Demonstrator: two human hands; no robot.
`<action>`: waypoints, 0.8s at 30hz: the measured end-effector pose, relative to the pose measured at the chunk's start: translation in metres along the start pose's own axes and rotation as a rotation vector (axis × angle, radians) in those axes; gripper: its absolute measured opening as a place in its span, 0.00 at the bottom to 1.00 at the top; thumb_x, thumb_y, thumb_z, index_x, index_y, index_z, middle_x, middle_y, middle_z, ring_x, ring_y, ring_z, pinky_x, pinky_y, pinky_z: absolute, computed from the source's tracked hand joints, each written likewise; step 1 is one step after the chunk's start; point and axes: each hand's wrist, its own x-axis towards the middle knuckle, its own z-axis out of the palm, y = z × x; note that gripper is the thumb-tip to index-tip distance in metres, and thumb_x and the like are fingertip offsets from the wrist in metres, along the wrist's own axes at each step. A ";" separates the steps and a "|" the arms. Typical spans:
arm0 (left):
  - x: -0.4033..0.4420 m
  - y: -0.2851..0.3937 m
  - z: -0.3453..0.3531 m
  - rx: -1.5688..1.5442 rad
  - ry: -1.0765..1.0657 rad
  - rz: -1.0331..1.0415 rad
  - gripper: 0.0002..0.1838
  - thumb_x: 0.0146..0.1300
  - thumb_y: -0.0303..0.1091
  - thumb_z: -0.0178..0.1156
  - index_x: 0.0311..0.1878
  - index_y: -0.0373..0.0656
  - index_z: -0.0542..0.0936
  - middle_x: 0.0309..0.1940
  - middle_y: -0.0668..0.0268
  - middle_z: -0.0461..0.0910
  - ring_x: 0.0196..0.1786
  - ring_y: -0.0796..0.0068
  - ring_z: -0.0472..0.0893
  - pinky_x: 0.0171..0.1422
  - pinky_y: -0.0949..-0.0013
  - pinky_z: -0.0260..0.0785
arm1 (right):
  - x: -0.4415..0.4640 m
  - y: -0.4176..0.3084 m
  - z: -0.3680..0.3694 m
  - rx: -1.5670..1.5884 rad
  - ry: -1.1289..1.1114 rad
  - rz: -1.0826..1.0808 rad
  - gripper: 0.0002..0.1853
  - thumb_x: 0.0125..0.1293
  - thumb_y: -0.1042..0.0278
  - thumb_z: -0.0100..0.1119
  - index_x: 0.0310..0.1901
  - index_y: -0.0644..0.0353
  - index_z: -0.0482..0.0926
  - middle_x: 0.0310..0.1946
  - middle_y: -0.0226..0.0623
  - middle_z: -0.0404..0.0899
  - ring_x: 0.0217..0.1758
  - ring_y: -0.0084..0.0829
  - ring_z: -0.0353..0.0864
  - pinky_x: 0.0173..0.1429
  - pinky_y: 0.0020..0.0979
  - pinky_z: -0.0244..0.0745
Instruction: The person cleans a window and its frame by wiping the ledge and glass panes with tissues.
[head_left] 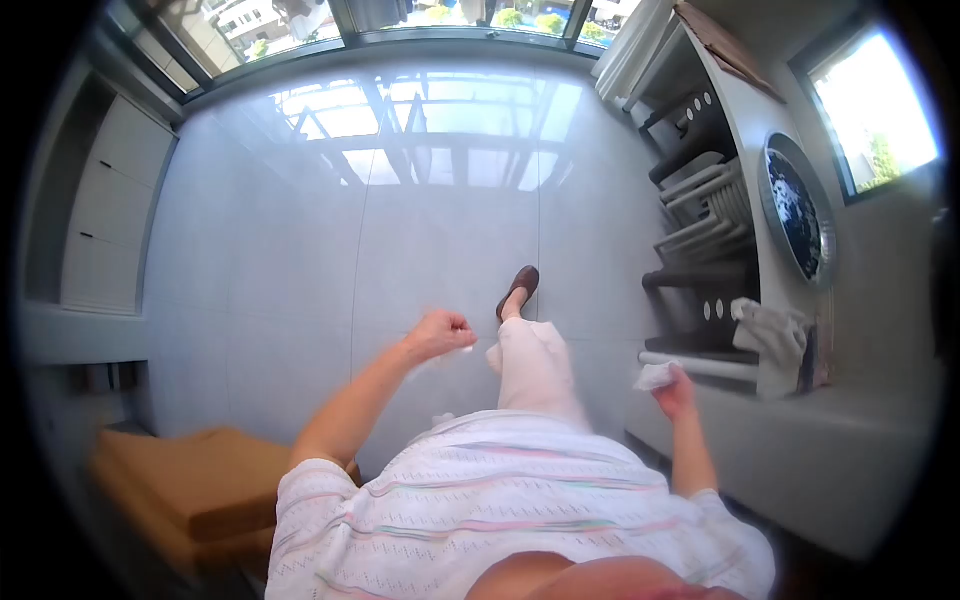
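Observation:
My left hand (440, 334) is out in front of my body over the tiled floor, its fingers curled closed, with a small bit of something white showing beneath them. To the right, my right hand (675, 392) is closed on a crumpled white cloth or tissue (656, 377), near the low end of the shelf unit. Below my hands are my white striped top and light trousers, and one foot in a brown shoe (518, 290) steps forward on the floor.
A shelf unit (745, 130) with folded chairs (705, 210) stands on the right, a grey-white cloth (772, 335) at its near end and a round tray (798, 210) beside it. White cabinets (110, 210) line the left; mustard cushions (195, 480) lie lower left. Windows span the far side.

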 end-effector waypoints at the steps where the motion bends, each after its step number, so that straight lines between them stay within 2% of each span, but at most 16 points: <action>1: -0.001 -0.001 0.007 0.062 -0.036 -0.014 0.13 0.49 0.42 0.63 0.33 0.43 0.80 0.22 0.67 0.77 0.27 0.78 0.74 0.36 0.72 0.67 | 0.005 -0.012 0.003 0.006 -0.010 -0.010 0.15 0.59 0.59 0.54 0.45 0.54 0.69 0.44 0.33 0.74 0.48 0.33 0.74 0.46 0.41 0.72; 2: 0.000 -0.016 0.015 0.149 -0.048 0.016 0.14 0.48 0.42 0.63 0.33 0.42 0.80 0.22 0.66 0.77 0.28 0.76 0.75 0.36 0.71 0.67 | 0.013 -0.028 0.012 0.007 -0.028 -0.026 0.14 0.59 0.60 0.54 0.45 0.54 0.69 0.44 0.34 0.74 0.47 0.33 0.74 0.45 0.39 0.72; 3: 0.078 -0.009 -0.026 0.234 -0.100 -0.107 0.16 0.47 0.43 0.63 0.34 0.41 0.80 0.22 0.65 0.77 0.29 0.74 0.75 0.36 0.70 0.68 | 0.125 -0.065 0.062 -0.011 0.006 0.097 0.13 0.59 0.60 0.53 0.44 0.54 0.70 0.44 0.34 0.74 0.46 0.33 0.75 0.45 0.38 0.72; 4: 0.123 0.015 -0.071 0.377 -0.064 -0.085 0.15 0.44 0.43 0.62 0.33 0.43 0.81 0.25 0.62 0.78 0.32 0.69 0.77 0.39 0.68 0.69 | 0.187 -0.092 0.118 0.003 -0.024 0.059 0.13 0.60 0.61 0.52 0.44 0.55 0.70 0.43 0.34 0.74 0.46 0.32 0.75 0.45 0.38 0.72; 5: 0.156 0.036 -0.084 0.465 -0.074 -0.065 0.15 0.42 0.43 0.62 0.31 0.44 0.82 0.28 0.58 0.80 0.35 0.64 0.79 0.41 0.66 0.70 | 0.219 -0.144 0.164 -0.044 -0.068 -0.019 0.12 0.60 0.62 0.51 0.44 0.55 0.70 0.42 0.34 0.74 0.45 0.32 0.75 0.44 0.37 0.72; 6: 0.152 0.023 -0.069 0.508 -0.182 -0.117 0.15 0.42 0.42 0.61 0.32 0.45 0.82 0.29 0.58 0.80 0.36 0.63 0.79 0.41 0.66 0.70 | 0.231 -0.151 0.172 -0.076 -0.103 0.029 0.13 0.61 0.63 0.51 0.45 0.56 0.70 0.42 0.35 0.74 0.45 0.32 0.75 0.43 0.37 0.73; 8: 0.202 0.053 -0.103 0.679 -0.228 -0.096 0.14 0.42 0.42 0.60 0.32 0.46 0.82 0.30 0.58 0.80 0.37 0.60 0.78 0.42 0.65 0.71 | 0.264 -0.222 0.270 -0.192 -0.228 -0.005 0.14 0.61 0.64 0.51 0.47 0.58 0.70 0.42 0.34 0.75 0.43 0.32 0.76 0.41 0.37 0.74; 11: 0.237 0.095 -0.134 0.668 -0.255 -0.129 0.14 0.41 0.40 0.60 0.32 0.44 0.82 0.29 0.57 0.80 0.35 0.60 0.78 0.40 0.65 0.71 | 0.316 -0.265 0.367 -0.315 -0.283 -0.013 0.15 0.61 0.64 0.52 0.48 0.59 0.70 0.40 0.34 0.75 0.41 0.30 0.77 0.38 0.34 0.74; 14: 0.284 0.132 -0.186 0.613 -0.399 -0.130 0.11 0.42 0.36 0.62 0.31 0.43 0.81 0.26 0.63 0.80 0.32 0.69 0.79 0.37 0.70 0.70 | 0.374 -0.291 0.439 -0.418 -0.329 0.000 0.15 0.61 0.64 0.53 0.47 0.60 0.71 0.39 0.34 0.76 0.38 0.29 0.77 0.35 0.29 0.73; 17: 0.324 0.162 -0.249 -0.004 -0.776 -0.113 0.06 0.46 0.31 0.63 0.29 0.41 0.81 0.23 0.70 0.79 0.29 0.81 0.77 0.35 0.75 0.68 | 0.428 -0.304 0.494 -0.433 -0.377 0.034 0.15 0.61 0.64 0.53 0.47 0.61 0.71 0.39 0.34 0.76 0.39 0.28 0.77 0.34 0.29 0.74; 20: 0.391 0.172 -0.289 -0.498 -0.996 -0.124 0.02 0.53 0.26 0.59 0.29 0.40 0.80 0.24 0.75 0.78 0.30 0.87 0.73 0.32 0.78 0.66 | 0.467 -0.317 0.533 -0.387 -0.292 0.098 0.15 0.61 0.64 0.52 0.48 0.62 0.71 0.39 0.34 0.76 0.39 0.27 0.77 0.35 0.29 0.75; 23: 0.468 0.166 -0.285 -0.702 -0.989 -0.342 0.06 0.54 0.28 0.60 0.35 0.39 0.79 0.25 0.73 0.77 0.29 0.85 0.73 0.32 0.79 0.65 | 0.511 -0.324 0.540 -0.336 -0.256 0.153 0.16 0.61 0.65 0.51 0.49 0.62 0.70 0.41 0.35 0.76 0.40 0.28 0.77 0.36 0.31 0.76; 24: 0.488 0.179 -0.282 -0.758 -0.875 -0.430 0.09 0.54 0.29 0.60 0.38 0.39 0.78 0.26 0.72 0.77 0.29 0.84 0.72 0.32 0.79 0.64 | 0.519 -0.327 0.549 -0.302 -0.197 0.169 0.16 0.62 0.66 0.50 0.50 0.63 0.70 0.42 0.36 0.76 0.41 0.30 0.77 0.36 0.32 0.76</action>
